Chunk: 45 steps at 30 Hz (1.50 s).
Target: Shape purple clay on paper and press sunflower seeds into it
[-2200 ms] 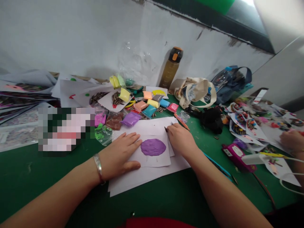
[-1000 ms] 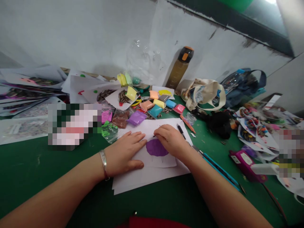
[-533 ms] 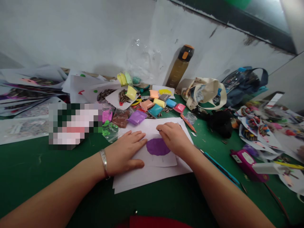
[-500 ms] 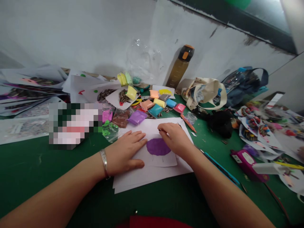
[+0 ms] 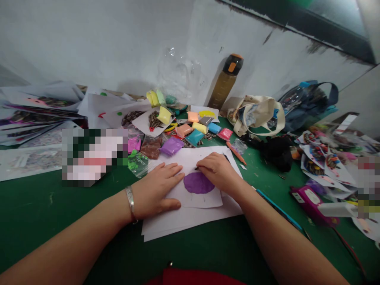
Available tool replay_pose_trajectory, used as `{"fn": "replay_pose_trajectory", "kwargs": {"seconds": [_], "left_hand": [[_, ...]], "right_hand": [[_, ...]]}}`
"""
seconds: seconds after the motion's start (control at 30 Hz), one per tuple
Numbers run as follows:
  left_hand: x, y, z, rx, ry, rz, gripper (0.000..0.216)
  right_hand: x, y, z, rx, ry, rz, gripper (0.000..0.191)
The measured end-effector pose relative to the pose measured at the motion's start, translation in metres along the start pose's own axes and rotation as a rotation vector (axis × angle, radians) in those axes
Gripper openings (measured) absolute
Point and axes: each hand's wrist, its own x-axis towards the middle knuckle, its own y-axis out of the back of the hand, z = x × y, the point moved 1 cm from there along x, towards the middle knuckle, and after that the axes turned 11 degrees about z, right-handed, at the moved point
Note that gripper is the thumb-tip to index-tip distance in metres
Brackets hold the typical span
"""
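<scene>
My left hand [image 5: 162, 190] lies flat with its fingers spread on a sheet of white paper [image 5: 166, 227], holding nothing. Its fingertips are close to the left edge of a purple patch [image 5: 197, 183], which looks like flattened clay, on a smaller white sheet [image 5: 204, 202]. Thin dark strokes run down below the patch. My right hand [image 5: 218, 170] is closed in a pinch at the patch's upper right edge. A small dark thing [image 5: 196, 168] pokes out from its fingertips; most of it is hidden, so I cannot tell its kind.
Beyond the paper lie several small packets of coloured clay, among them a purple packet [image 5: 172, 146] and a teal packet [image 5: 195, 137]. A bottle [image 5: 221, 87] leans on the wall. To the right are a cloth bag [image 5: 257, 114], an orange tool [image 5: 236, 153] and a magenta device [image 5: 313, 206].
My right fingertips have moved slightly down and left toward the purple patch, and the dark thing in them shows more. My left hand has stayed in place.
</scene>
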Motion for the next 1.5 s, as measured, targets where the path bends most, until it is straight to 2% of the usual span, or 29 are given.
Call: {"fn": "replay_pose_trajectory", "kwargs": {"seconds": [0.1, 0.47, 0.67, 0.83, 0.97, 1.33, 1.5], "left_hand": [[-0.001, 0.0, 0.0, 0.0, -0.002, 0.005, 0.068], [0.001, 0.0, 0.0, -0.02, -0.005, 0.014, 0.07], [0.0, 0.0, 0.0, -0.026, 0.004, 0.009, 0.069], [0.001, 0.001, 0.0, -0.021, 0.002, 0.008, 0.068], [0.001, 0.001, 0.001, -0.028, 0.008, 0.005, 0.068], [0.002, 0.002, 0.001, -0.001, 0.007, -0.004, 0.067], [0.001, 0.0, 0.001, -0.023, 0.032, -0.028, 0.075]], "right_hand": [[-0.001, 0.003, -0.001, -0.092, 0.031, -0.007, 0.019], [-0.002, -0.004, -0.007, -0.036, 0.131, -0.051, 0.019], [-0.001, -0.005, -0.006, -0.03, 0.066, -0.031, 0.019], [0.0, -0.005, -0.008, 0.004, 0.1, -0.07, 0.019], [0.001, -0.008, -0.008, 0.01, 0.089, -0.032, 0.019], [0.004, -0.01, -0.008, 0.031, 0.141, -0.042, 0.021], [0.005, -0.011, -0.009, 0.026, 0.15, -0.05, 0.022]]}}
